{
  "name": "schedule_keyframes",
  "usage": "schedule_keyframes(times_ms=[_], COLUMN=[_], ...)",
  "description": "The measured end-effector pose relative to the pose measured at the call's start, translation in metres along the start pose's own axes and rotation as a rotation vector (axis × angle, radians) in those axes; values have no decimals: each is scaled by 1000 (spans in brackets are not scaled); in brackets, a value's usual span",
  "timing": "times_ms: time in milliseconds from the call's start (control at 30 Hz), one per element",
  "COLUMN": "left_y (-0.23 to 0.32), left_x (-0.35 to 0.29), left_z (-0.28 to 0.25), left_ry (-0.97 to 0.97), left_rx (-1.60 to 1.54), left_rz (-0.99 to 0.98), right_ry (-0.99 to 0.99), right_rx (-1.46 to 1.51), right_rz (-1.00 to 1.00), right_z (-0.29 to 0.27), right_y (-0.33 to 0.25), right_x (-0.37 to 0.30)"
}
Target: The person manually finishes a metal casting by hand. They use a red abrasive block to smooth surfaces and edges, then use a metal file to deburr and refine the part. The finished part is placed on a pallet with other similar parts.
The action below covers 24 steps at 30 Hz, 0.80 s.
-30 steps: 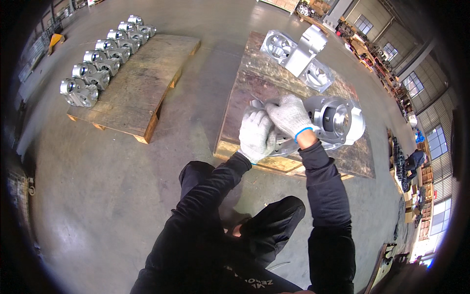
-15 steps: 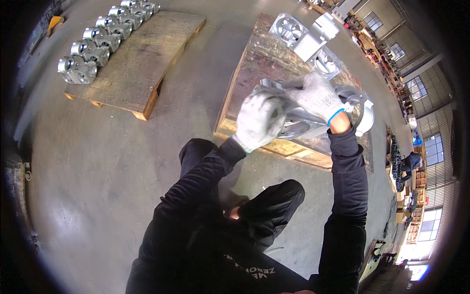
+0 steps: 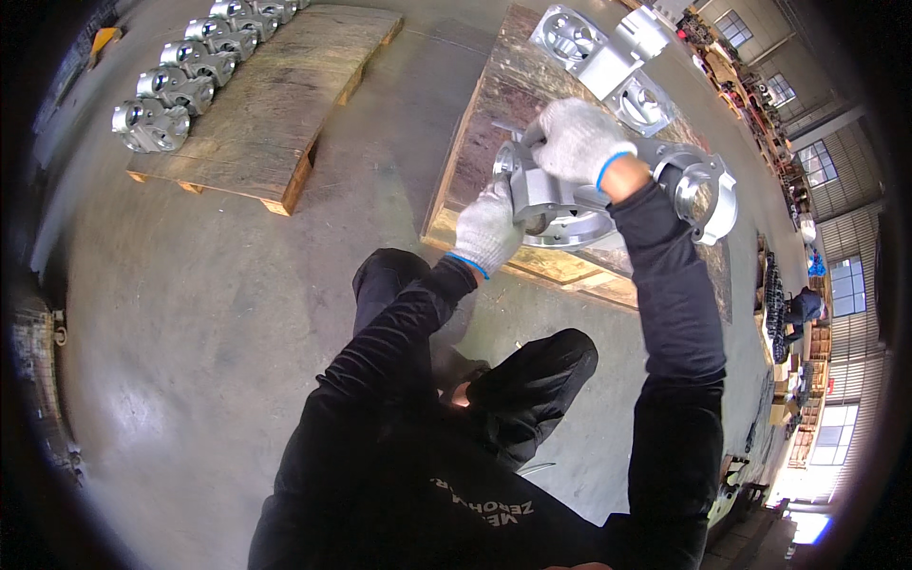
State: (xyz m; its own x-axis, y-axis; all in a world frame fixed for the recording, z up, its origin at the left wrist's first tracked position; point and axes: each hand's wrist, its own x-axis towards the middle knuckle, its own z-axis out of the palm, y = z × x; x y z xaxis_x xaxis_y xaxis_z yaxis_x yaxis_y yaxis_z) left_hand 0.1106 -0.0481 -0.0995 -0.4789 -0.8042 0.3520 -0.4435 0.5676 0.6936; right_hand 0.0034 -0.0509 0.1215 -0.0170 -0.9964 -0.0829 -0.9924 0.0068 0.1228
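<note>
A silver metal casting point(image 3: 698, 195) with round bored openings lies on the near part of the right wooden pallet. My left hand point(image 3: 489, 231), in a white knit glove, is closed round the casting's left end. Above that same end is my right hand point(image 3: 578, 142), gloved too, with its fingers curled. A thin grey bar point(image 3: 505, 125) sticks out to the left from the right hand's fingers; its kind cannot be made out. My right hand and forearm hide the middle of the casting.
Another silver casting point(image 3: 608, 68) sits farther back on the right pallet point(image 3: 480, 123). A second wooden pallet point(image 3: 271, 100) at the left carries a row of several similar castings point(image 3: 152, 126). A person point(image 3: 806, 306) is at the far right among crates.
My left hand has moved down and left, onto the casting's end. My right hand has shifted up and left, uncovering more of the casting. The view has shifted slightly.
</note>
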Motion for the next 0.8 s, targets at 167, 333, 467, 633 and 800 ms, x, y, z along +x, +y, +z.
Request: schedule_keyframes(times_ms=[167, 333, 467, 633, 800], left_y=[-2, -4, -10, -18, -21], left_x=[4, 12, 25, 49, 53], left_z=[-5, -15, -16, -16, -14], left_ry=[-55, -106, -127, -221, -202], left_rx=[-44, -59, -79, -85, -130], left_rz=[-35, 25, 15, -11, -43], right_ry=[-55, 44, -36, -82, -76], right_rx=[42, 121, 176, 495, 217], right_rz=[-39, -6, 108, 56, 121], right_z=[-3, 4, -4, -1, -5], right_y=[4, 11, 23, 33, 48], right_x=[12, 20, 11, 12, 15])
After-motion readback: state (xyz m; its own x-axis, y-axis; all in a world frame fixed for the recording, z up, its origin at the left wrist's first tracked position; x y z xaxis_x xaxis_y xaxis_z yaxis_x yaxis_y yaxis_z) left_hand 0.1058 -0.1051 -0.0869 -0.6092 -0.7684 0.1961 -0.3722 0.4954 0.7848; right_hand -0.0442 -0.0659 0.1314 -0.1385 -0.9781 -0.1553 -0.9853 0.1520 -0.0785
